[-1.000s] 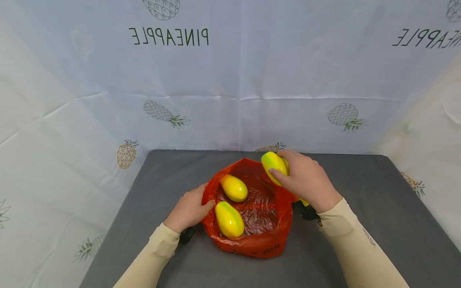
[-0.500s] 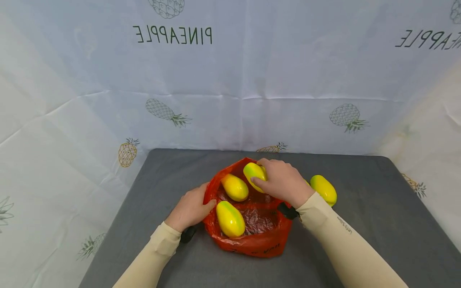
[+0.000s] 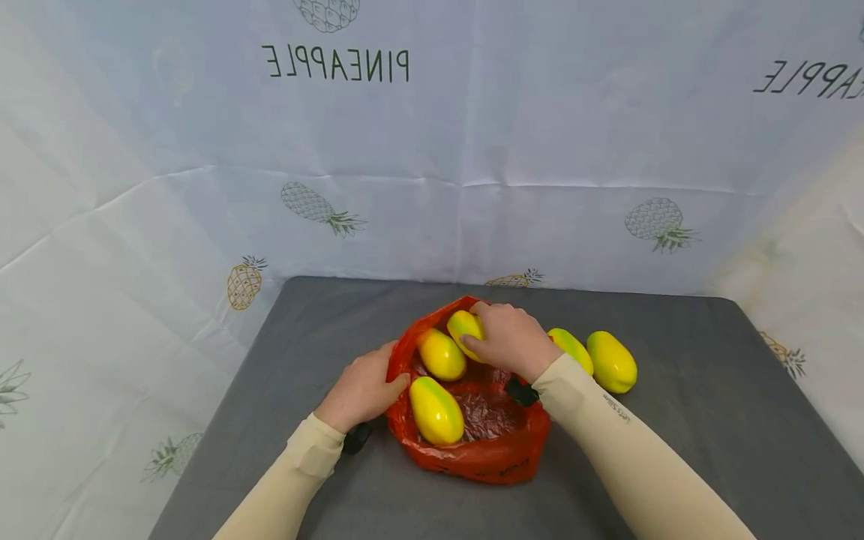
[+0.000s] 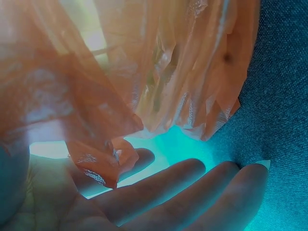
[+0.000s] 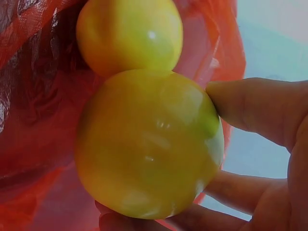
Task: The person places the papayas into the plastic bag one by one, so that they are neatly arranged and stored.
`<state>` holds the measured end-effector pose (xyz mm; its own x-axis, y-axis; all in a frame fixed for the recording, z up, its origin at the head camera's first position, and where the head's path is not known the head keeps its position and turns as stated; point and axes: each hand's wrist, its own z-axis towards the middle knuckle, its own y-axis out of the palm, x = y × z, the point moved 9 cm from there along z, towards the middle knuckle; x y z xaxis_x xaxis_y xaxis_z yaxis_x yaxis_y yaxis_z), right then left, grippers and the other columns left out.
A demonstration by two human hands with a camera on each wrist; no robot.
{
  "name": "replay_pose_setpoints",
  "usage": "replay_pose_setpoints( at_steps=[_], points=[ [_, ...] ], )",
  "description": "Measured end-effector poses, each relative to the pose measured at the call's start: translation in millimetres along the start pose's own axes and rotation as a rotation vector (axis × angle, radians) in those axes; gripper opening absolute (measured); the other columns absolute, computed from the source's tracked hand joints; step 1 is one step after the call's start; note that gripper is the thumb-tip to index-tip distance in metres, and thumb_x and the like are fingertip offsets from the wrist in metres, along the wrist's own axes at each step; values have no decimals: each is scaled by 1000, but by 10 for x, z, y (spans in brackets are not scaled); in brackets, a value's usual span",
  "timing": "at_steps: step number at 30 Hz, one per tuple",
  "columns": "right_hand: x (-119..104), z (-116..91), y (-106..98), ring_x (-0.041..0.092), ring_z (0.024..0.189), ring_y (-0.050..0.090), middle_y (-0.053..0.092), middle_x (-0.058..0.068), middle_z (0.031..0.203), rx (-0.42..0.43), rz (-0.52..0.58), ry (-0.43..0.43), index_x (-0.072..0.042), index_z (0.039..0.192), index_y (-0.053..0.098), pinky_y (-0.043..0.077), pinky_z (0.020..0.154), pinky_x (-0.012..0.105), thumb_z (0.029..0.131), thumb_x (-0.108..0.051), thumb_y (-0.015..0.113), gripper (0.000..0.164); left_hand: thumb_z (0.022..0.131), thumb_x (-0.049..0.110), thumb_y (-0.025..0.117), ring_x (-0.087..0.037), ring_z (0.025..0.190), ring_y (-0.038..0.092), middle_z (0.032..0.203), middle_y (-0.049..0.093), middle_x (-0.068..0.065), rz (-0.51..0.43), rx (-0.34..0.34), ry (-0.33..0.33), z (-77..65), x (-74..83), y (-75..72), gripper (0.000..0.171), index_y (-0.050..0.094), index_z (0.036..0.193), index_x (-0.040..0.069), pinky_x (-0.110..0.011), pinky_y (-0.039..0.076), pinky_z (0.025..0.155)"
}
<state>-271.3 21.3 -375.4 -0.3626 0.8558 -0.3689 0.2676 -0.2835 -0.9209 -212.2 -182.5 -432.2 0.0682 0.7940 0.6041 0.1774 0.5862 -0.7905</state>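
My right hand (image 3: 509,337), spread just to its width, grips a yellow fruit (image 3: 463,331) inside the mouth of the red bag (image 3: 493,463), right of a second fruit (image 3: 442,355). My left hand (image 3: 363,386) holds the bag's left rim.

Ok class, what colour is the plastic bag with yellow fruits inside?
The plastic bag is red with some dark print, shown best in the head view.

Wears cream sleeves (image 3: 634,465) w/ dk lettering (image 3: 616,407) on R, blk wrist units (image 3: 522,391).
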Motion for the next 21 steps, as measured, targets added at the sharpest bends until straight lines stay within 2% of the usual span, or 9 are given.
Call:
replay_pose_setpoints(
  at_steps=[5,9,14,21],
  points=[
    [-51,69,40,22,66,58,68,7,85,0,-21,-16,-1,138,63,49,62,33,103,-38,70,51,100,24,72,-20,93,70,127,76,-8,7,2,8,1,13,-9,55,58,150,7,-46,66,91],
    [-49,117,66,23,70,61,70,8,91,3,-56,5,0,136,64,54,66,36,103,-38,71,51,101,24,72,-24,97,71,128,75,-10,13,1,26,2,43,-11,54,58,149,5,-49,64,95],
    [-48,170,129,25,74,64,72,11,96,-17,-79,38,0,135,63,59,73,42,103,-38,70,50,100,24,72,-25,98,70,128,75,-11,22,-3,16,-3,34,-8,54,58,149,5,-50,63,97],
    [-40,228,212,23,71,62,69,8,89,-34,-103,44,2,138,61,57,72,39,105,-37,69,52,100,25,73,-25,98,70,128,75,-10,23,-4,8,-8,10,-14,54,59,149,6,-50,63,97]
  ],
)
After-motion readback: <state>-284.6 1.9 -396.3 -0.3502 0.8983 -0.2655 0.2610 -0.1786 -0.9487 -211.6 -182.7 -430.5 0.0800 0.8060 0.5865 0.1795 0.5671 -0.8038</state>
